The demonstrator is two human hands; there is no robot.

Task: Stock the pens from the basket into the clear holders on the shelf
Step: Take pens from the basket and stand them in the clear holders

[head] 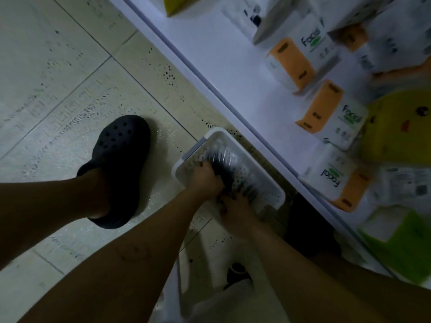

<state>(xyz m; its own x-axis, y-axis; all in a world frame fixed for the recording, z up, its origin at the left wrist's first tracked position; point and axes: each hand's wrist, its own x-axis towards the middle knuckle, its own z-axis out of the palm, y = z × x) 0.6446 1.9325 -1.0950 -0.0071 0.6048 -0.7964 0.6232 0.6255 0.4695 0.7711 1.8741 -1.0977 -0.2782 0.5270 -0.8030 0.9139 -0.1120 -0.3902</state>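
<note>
Dark and motion-blurred, the pens (227, 170) lie bunched in the white basket (211, 134) on the floor (70, 66) beside the shelf (233, 66), single pens indistinguishable. The left hand (205, 177) has its grip clamped round the bunch's middle; the right hand (235, 207) curls over its near end, fingertips half hidden

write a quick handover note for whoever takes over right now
Left hand: grips a bunch of pens in the basket.
Right hand: grips the same bunch at its near end.
Basket stands on the floor beside the shelf; holders not in view.
Done: nothing seen stocked.
Left: lift the pens out, fill the holders.
</note>
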